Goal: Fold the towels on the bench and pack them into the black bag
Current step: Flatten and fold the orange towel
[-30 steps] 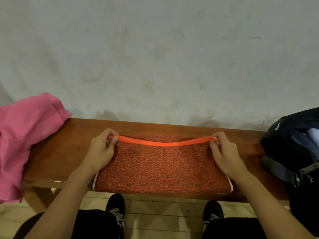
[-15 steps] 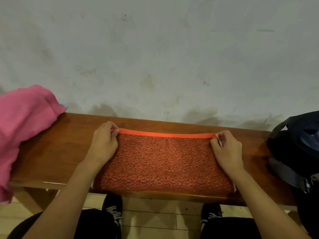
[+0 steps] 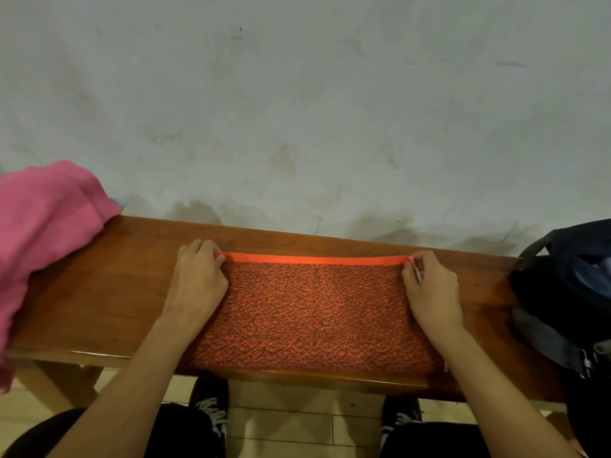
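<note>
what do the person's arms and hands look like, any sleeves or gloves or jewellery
Both arms are bare from the wrist back to the frame's bottom edge, with no sleeve in view. The left hand and right hand wear no gloves, and no rings, watch or bracelets show. Lower down, dark trousers and black lace-up shoes are visible.

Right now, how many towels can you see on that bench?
2. An orange towel lies flat mid-bench, both hands pinching its far corners; a pink towel is heaped at the left end. More may be hidden under the pink one.
</note>
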`<action>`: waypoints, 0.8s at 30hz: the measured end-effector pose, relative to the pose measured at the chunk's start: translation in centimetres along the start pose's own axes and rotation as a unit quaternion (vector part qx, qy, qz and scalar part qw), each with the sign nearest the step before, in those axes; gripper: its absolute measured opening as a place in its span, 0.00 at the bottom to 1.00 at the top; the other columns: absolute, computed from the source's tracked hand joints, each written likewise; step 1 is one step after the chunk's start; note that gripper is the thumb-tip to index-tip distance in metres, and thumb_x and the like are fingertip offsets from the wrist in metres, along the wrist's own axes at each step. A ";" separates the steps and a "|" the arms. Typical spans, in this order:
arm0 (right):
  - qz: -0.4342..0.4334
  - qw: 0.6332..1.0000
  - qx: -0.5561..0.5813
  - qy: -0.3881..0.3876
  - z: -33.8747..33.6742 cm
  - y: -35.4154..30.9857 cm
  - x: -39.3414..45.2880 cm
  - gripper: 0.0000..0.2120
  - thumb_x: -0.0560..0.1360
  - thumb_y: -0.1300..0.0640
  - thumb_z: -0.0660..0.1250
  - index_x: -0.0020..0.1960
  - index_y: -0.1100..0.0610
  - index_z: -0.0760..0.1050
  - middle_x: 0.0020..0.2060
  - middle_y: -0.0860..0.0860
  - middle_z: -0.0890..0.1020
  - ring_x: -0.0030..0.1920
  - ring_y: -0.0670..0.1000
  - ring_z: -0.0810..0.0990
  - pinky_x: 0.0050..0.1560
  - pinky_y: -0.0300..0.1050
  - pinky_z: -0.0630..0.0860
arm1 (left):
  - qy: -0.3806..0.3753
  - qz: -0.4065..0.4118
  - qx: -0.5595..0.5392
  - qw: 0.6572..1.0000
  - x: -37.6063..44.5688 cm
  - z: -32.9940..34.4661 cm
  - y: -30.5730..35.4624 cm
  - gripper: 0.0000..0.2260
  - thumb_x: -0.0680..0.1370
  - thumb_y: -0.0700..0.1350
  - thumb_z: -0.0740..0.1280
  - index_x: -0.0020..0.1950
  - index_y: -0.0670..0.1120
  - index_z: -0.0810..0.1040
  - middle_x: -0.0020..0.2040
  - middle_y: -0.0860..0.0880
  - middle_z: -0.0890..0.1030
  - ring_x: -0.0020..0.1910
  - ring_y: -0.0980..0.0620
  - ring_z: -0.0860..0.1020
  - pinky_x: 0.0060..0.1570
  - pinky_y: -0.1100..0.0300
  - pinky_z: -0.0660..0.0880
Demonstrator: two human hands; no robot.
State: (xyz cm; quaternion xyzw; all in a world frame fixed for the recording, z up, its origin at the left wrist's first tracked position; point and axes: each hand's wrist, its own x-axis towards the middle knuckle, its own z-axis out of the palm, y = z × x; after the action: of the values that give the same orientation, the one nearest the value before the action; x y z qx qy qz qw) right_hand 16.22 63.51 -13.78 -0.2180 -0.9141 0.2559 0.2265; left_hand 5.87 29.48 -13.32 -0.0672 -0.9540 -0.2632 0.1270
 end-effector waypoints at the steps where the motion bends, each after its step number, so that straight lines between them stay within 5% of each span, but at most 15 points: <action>1: -0.004 1.000 -0.001 -0.005 0.0 0.0 0.1 0.04 0.80 0.58 0.64 0.49 0.58 0.75 0.38 0.52 0.78 0.39 0.54 0.75 0.39 0.47 0.65 | 0.000 0.001 0.005 1.000 0.0 -0.1 0.0 0.04 0.78 0.35 0.64 0.48 0.40 0.78 0.50 0.41 0.78 0.53 0.41 0.72 0.52 0.47 0.71; 10: -0.031 0.997 -0.070 -0.028 0.1 -0.6 -0.4 0.13 0.79 0.62 0.61 0.61 0.56 0.79 0.56 0.53 0.78 0.57 0.57 0.75 0.50 0.52 0.75 | 0.005 0.015 0.014 1.000 0.4 -0.4 -0.4 0.09 0.77 0.35 0.66 0.53 0.42 0.84 0.51 0.45 0.81 0.55 0.42 0.74 0.52 0.47 0.74; 16: -0.042 0.995 -0.085 -0.033 0.3 -0.2 -0.2 0.14 0.80 0.61 0.61 0.62 0.60 0.80 0.56 0.54 0.81 0.59 0.56 0.75 0.58 0.52 0.73 | 0.005 0.007 0.005 1.000 0.4 -0.4 -0.4 0.11 0.77 0.33 0.65 0.56 0.40 0.83 0.52 0.44 0.78 0.55 0.42 0.75 0.52 0.47 0.74; 24: -0.042 0.997 -0.068 -0.010 0.1 -0.4 -0.3 0.11 0.81 0.60 0.63 0.57 0.60 0.82 0.52 0.54 0.82 0.56 0.53 0.75 0.53 0.42 0.67 | 0.010 -0.024 -0.017 1.000 0.9 -1.1 -0.3 0.08 0.74 0.36 0.67 0.48 0.43 0.85 0.48 0.43 0.81 0.49 0.41 0.79 0.53 0.51 0.74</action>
State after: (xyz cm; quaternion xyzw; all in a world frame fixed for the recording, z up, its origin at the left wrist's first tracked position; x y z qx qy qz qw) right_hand 16.25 63.01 -13.73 -0.1917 -0.9400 0.1858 0.2123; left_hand 5.14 28.69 -12.32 -0.0436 -0.9495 -0.2827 0.1291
